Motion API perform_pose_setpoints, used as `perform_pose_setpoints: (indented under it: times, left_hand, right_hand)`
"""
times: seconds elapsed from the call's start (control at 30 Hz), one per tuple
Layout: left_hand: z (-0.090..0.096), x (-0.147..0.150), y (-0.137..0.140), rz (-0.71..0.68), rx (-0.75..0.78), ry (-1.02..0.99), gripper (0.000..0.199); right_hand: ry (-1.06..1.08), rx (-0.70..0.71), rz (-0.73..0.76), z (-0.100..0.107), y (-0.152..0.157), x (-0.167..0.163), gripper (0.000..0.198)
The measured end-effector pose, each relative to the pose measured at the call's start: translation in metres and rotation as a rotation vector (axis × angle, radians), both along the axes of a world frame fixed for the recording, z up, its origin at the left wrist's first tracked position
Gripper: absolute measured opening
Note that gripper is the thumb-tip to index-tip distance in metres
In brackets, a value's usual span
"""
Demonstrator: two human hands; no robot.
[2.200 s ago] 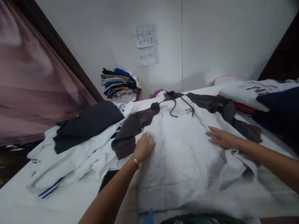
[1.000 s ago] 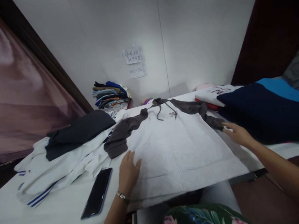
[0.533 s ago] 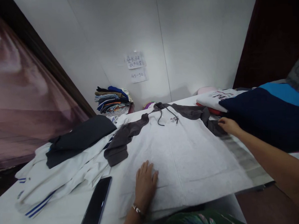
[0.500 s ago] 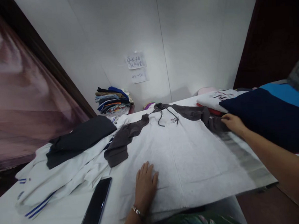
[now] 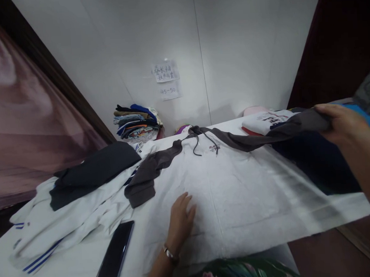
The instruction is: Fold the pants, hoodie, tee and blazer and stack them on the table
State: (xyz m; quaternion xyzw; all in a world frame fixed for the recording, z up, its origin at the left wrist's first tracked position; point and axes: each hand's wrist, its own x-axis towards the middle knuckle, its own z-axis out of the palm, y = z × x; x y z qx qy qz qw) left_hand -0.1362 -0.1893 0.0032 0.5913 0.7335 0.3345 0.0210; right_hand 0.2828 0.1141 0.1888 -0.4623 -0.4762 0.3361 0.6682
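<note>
A white hooded jacket (image 5: 237, 193) with dark grey sleeves and dark drawstrings lies spread on the white table (image 5: 68, 270), its neck toward the wall. My right hand (image 5: 342, 120) grips the end of one grey sleeve (image 5: 296, 126) and holds it stretched out to the right, raised off the table. The other grey sleeve (image 5: 145, 180) rests bent at the jacket's left side. Over the lower left part of the jacket front, my left hand (image 5: 180, 217) has its fingers extended and holds nothing. A bracelet is on that wrist.
Left of the jacket lie a black phone (image 5: 113, 256), a folded black garment (image 5: 95, 170) and white clothing with blue stripes (image 5: 68, 219). A clothes stack (image 5: 137, 122) stands at the back. Folded white (image 5: 261, 122) and navy garments (image 5: 317, 168) lie right. Paper notes (image 5: 165, 71) hang on the wall.
My right hand has lifted the sleeve end and drawn it to the right and up, so the sleeve is now stretched. My left hand stays over the jacket front, shifted slightly.
</note>
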Motion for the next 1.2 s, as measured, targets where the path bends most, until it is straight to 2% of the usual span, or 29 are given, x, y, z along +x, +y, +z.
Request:
perform_pose_setpoints:
  times: [0.07, 0.13, 0.2, 0.27, 0.37, 0.43, 0.5, 0.57, 0.6, 0.67, 0.73, 0.8, 0.87, 0.97, 1.07, 1.2]
  left_hand:
    - [0.019, 0.019, 0.015, -0.087, -0.035, -0.223, 0.032]
    - [0.035, 0.042, 0.032, -0.161, -0.110, -0.477, 0.031]
    - [0.045, 0.065, 0.049, -0.232, -0.192, -0.777, 0.033]
    - [0.048, 0.085, 0.066, -0.300, -0.273, -1.156, 0.041]
    - [0.045, 0.105, 0.086, -0.342, -0.416, -1.690, 0.055]
    - [0.041, 0.112, 0.096, -0.315, -0.496, -1.862, 0.054]
    - [0.038, 0.116, 0.101, -0.259, -0.544, -1.921, 0.043]
    - [0.039, 0.116, 0.105, -0.203, -0.599, -1.944, 0.032]
    - [0.041, 0.116, 0.107, -0.185, -0.633, -1.943, 0.028]
    - [0.050, 0.113, 0.111, -0.186, -0.679, -1.895, 0.023]
    - [0.062, 0.110, 0.118, -0.253, -0.600, -1.792, 0.021]
    - [0.077, 0.106, 0.129, -0.361, -0.454, -1.667, 0.025]
    - [0.096, 0.100, 0.144, -0.452, -0.355, -1.541, 0.030]
    - [0.129, 0.089, 0.174, -0.500, -0.301, -1.311, 0.029]
    - [0.164, 0.076, 0.208, -0.430, -0.147, -0.948, 0.027]
    - [0.208, 0.047, 0.252, -0.272, 0.088, -0.526, 0.027]
  right_hand:
    - [0.138, -0.100, 0.101, 0.002, -0.027, -0.019, 0.015]
    - [0.174, -0.153, 0.192, 0.000, -0.062, -0.039, 0.030]
    - [0.198, -0.196, 0.296, -0.011, -0.100, -0.059, 0.039]
    - [0.156, -0.215, 0.415, -0.033, -0.139, -0.079, 0.044]
    - [0.139, -0.306, 0.605, -0.076, -0.189, -0.104, 0.045]
    - [0.113, -0.380, 0.730, -0.102, -0.212, -0.112, 0.047]
    - [0.026, -0.429, 0.849, -0.120, -0.224, -0.112, 0.049]
    - [-0.090, -0.412, 0.881, -0.129, -0.223, -0.102, 0.045]
    - [-0.154, -0.377, 0.844, -0.132, -0.218, -0.094, 0.043]
    - [-0.317, -0.282, 0.669, -0.139, -0.202, -0.073, 0.042]
    - [-0.553, -0.224, 0.456, -0.150, -0.184, -0.050, 0.045]
    - [-0.786, -0.222, 0.326, -0.166, -0.168, -0.032, 0.051]
    - [-0.936, -0.254, 0.304, -0.183, -0.159, -0.022, 0.056]
    - [-0.988, -0.298, 0.349, -0.199, -0.158, -0.021, 0.062]
    - [-0.921, -0.292, 0.357, -0.194, -0.166, -0.031, 0.063]
    - [-0.822, -0.201, 0.472, -0.161, -0.181, -0.049, 0.061]
